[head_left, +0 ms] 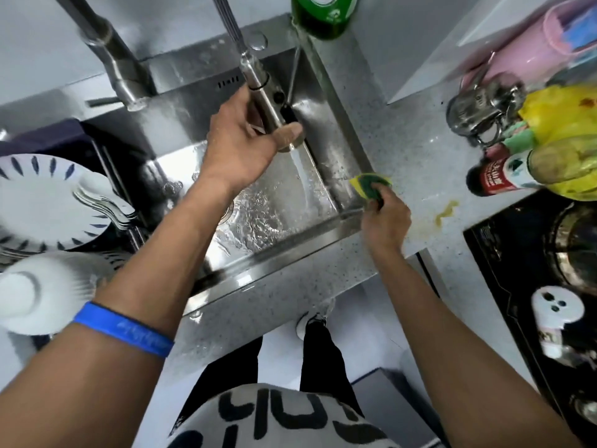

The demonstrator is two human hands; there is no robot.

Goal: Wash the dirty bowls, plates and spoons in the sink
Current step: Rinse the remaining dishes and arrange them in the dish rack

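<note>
1. A head-worn camera looks straight down on a steel sink (342,176) set into a pale speckled counter (416,163). Two bare arms reach in from the near edge.
2. The left hand (245,143) grips the pull-out sprayer head (274,105) above the basin, fingers curled round its metal barrel and thumb pressed near the nozzle. A blue wristband (124,328) sits on that forearm.
3. Water (302,171) streams from the nozzle down the basin's right side and pools with bubbles around the drain.
4. The right hand (386,218) pinches a yellow and green sponge (371,185) at the sink's right rim, where the steel edge meets the counter. The sponge touches the rim.
5. No dishes show inside the basin. To the left of the sink, a white plate with dark blue leaf marks (42,198) leans in a dark rack, with more plate edges stacked just behind it.
6. Nearer, also at left, a white ribbed bowl (42,295) lies upside down, partly hidden by the left forearm.
7. A green dish-soap bottle (323,14) stands at the far edge, beyond the sink's right corner.
8. At right lie a yellow stain (445,211) on the counter, a cluster of bottles and yellow bags, and a black stove top (517,253).
</note>
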